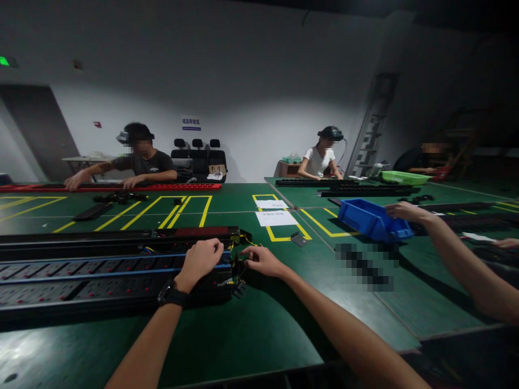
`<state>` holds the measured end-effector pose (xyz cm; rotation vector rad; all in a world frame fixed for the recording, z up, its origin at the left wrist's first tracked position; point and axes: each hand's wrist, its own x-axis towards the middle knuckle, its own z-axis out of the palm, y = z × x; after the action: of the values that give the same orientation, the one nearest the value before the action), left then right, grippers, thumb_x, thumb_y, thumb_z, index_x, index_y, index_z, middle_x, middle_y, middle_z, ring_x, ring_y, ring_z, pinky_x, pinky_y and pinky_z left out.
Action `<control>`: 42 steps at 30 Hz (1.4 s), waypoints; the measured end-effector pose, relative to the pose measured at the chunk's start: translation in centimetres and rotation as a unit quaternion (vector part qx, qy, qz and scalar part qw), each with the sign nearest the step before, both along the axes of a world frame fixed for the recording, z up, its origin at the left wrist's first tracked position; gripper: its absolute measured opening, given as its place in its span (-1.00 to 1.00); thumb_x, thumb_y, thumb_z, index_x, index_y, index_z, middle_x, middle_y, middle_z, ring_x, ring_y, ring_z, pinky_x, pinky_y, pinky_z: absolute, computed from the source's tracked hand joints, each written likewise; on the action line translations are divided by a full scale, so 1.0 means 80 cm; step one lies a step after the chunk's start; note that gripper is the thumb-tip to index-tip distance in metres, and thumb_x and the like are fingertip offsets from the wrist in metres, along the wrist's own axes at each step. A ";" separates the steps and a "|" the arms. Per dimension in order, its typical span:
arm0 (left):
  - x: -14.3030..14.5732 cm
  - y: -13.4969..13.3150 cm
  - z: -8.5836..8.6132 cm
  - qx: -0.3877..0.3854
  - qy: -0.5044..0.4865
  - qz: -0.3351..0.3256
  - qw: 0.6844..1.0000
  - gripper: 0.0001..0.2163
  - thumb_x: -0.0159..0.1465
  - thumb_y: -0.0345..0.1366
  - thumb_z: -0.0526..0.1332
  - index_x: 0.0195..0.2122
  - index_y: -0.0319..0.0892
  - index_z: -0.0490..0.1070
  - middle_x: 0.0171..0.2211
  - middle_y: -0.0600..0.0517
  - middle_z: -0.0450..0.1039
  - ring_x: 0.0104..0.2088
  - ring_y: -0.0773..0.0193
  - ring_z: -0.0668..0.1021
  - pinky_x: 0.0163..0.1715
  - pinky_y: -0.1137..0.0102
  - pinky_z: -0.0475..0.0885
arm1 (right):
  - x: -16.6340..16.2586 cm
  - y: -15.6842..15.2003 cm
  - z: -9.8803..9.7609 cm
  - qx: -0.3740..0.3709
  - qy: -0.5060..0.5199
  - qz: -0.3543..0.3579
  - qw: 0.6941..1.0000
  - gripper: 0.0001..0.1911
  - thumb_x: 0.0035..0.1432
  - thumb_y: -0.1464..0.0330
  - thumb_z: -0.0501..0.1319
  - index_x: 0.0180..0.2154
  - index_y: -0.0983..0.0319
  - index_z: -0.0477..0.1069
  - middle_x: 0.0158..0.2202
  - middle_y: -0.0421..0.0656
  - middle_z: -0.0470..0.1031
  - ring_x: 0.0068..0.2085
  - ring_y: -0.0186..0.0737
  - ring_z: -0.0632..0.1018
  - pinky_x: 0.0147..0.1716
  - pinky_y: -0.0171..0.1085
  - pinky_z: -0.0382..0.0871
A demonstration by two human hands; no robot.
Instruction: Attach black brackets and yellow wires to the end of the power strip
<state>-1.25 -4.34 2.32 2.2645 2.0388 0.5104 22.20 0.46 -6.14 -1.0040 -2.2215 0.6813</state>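
Long black socket strips (44,292) with blue edge lines and small red dots lie side by side before me, reaching out of view on the left. My left hand (201,263), a black watch on its wrist, is closed over the right end of one strip, its fingertips partly hidden. Just beyond that end, my right hand (261,260) is closed in a pinch at a small dark end piece (237,266). Thin wires (231,282) stick out there. What exactly sits between the right fingers is too small and dark to tell.
A blue bin (367,219) stands to the right, with another person's hand (405,210) at its rim. White papers (276,218) and a small dark plate (300,239) lie on the green table (284,319). Across it, people work at a red strip (182,187) and black strips (365,190).
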 end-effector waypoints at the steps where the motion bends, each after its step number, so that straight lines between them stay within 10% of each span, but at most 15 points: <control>1: -0.001 0.000 -0.001 0.003 0.007 -0.001 1.000 -0.67 0.41 -0.11 0.01 -0.32 -0.07 0.53 -0.33 0.00 0.62 -0.27 0.13 0.63 -0.37 0.39 0.32 | 0.004 0.003 0.000 -0.001 0.010 -0.034 0.999 -0.70 0.19 0.39 0.22 -0.03 0.26 0.53 -0.42 -0.24 0.44 -0.40 -0.30 0.43 -0.38 -0.34 0.25; 8: 0.002 -0.005 -0.007 0.005 0.053 0.001 0.999 -0.67 0.41 -0.13 0.01 -0.20 -0.08 0.57 -0.24 -0.09 0.64 -0.21 0.06 0.65 -0.24 0.32 0.43 | 0.041 0.020 -0.006 0.143 -0.119 -0.259 0.948 -0.62 0.26 0.39 0.16 0.10 0.23 0.47 -0.09 -0.03 0.49 -0.11 -0.13 0.50 -0.08 -0.24 0.33; 17: 0.003 -0.007 -0.009 0.008 0.083 -0.005 0.997 -0.66 0.44 -0.12 -0.01 -0.18 -0.07 0.56 -0.24 -0.08 0.64 -0.22 0.06 0.66 -0.21 0.29 0.46 | 0.037 0.009 0.009 0.119 -0.247 -0.265 0.925 -0.75 0.35 0.30 0.14 -0.13 0.18 0.59 -0.16 -0.05 0.58 -0.08 -0.05 0.49 -0.09 -0.23 0.27; 23: 0.004 -0.014 -0.006 0.028 0.075 -0.059 0.995 -0.67 0.46 -0.15 -0.01 -0.21 -0.09 0.55 -0.25 -0.05 0.62 -0.21 0.12 0.64 -0.20 0.34 0.44 | 0.035 0.012 0.010 0.090 -0.123 -0.271 0.951 -0.80 0.30 0.40 0.14 -0.20 0.23 0.55 -0.20 -0.03 0.61 -0.13 -0.09 0.55 -0.12 -0.23 0.32; 30: 0.022 -0.033 -0.002 0.098 0.014 -0.181 0.979 -0.65 0.45 -0.17 0.08 0.23 -0.02 0.36 0.05 -0.05 0.49 -0.06 0.17 0.59 -0.14 0.39 0.47 | -0.005 0.002 0.016 -0.092 0.295 -0.098 0.946 -0.57 0.08 0.12 0.35 -0.10 0.25 0.44 -0.40 -0.15 0.56 -0.41 -0.19 0.58 -0.36 -0.22 0.45; 42: 0.022 -0.025 -0.012 0.089 -0.055 -0.250 0.963 -0.74 0.47 -0.15 0.07 -0.17 -0.12 0.52 -0.18 -0.01 0.57 -0.11 0.21 0.57 -0.09 0.39 0.41 | -0.023 -0.026 0.027 -0.207 0.311 0.025 0.927 -0.49 -0.02 0.09 0.45 -0.12 0.27 0.47 -0.44 -0.21 0.54 -0.44 -0.31 0.49 -0.36 -0.27 0.40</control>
<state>0.48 -6.31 1.36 2.6491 1.3367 0.7725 20.38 -1.61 -4.00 -0.7694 -1.5770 1.3233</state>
